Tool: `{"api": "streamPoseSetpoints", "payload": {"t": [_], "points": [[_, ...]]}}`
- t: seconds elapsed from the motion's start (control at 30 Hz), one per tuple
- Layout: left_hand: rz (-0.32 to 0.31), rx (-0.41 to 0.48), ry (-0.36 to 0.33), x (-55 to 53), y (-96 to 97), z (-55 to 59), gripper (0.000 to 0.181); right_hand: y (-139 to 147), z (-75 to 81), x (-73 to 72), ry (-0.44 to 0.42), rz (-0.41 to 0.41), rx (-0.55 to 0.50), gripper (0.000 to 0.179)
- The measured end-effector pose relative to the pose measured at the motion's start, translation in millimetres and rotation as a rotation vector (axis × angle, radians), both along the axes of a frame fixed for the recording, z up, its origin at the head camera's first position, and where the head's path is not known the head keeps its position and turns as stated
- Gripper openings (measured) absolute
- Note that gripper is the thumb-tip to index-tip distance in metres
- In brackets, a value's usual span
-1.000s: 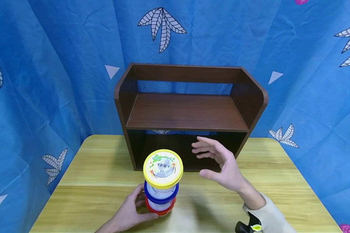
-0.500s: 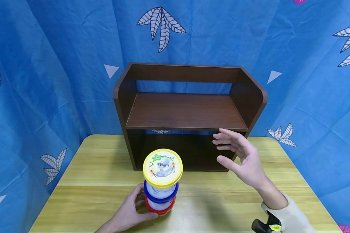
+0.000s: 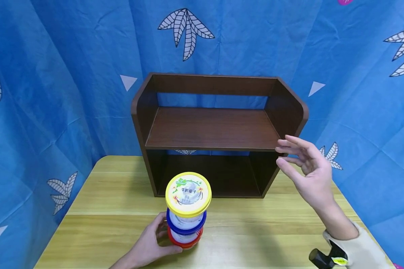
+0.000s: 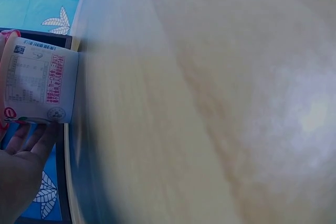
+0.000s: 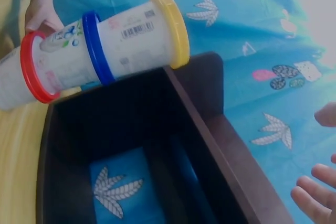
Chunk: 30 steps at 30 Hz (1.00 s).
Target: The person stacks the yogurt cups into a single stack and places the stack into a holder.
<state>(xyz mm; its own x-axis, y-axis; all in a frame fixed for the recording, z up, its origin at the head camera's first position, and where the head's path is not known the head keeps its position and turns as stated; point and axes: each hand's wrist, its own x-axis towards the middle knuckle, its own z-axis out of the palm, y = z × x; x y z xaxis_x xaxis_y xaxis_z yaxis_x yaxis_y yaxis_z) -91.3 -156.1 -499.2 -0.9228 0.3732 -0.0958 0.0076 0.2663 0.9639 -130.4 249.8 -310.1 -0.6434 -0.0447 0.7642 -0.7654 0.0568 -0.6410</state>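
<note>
The left hand [image 3: 149, 239] curved round the red-lidded tub [image 3: 187, 245], stacked on the table [image 3: 229, 233] beneath the blue-lidded tub [image 3: 186, 223] and yellow-lidded 牛奶皮子 tub [image 3: 188, 194]. The right hand [image 3: 314, 181], fingers parted from thumb, held nothing near the bookshelf [image 3: 219, 129]. The tubs seemed light, stiff, perhaps slippery, best gripped round their walls

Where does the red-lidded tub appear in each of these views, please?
Head: the red-lidded tub is low, just left of centre, bottom of the stack.
Left wrist: at the left edge, just above mid-height.
Right wrist: at the left edge, above mid-height, partly cut off.
Shared landmark: the blue leaf-print cloth.
</note>
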Motion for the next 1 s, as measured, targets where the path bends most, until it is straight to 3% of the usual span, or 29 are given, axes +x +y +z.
{"api": "streamPoseSetpoints", "payload": {"t": [0.27, 0.53, 0.8, 1.0], "points": [[0.01, 0.002, -0.003, 0.6, 1.0, -3.0, 0.089, 20, 15.9, -4.8, 0.006, -0.103, -0.063, 0.055], [0.012, 0.015, 0.008, 1.7, 0.7, -3.4, 0.088, 37, 29.2, -16.2, -0.06, -0.32, -0.072, 0.054], [0.01, 0.004, 0.006, 1.7, 1.2, -2.1, 0.088, 41, 39.7, -24.1, -0.133, -0.52, 0.099, 0.052], [0.011, 0.003, 0.004, 0.9, 0.7, -3.0, 0.088, 43, 44.7, -33.8, -0.164, -0.571, 0.125, 0.05]]}}
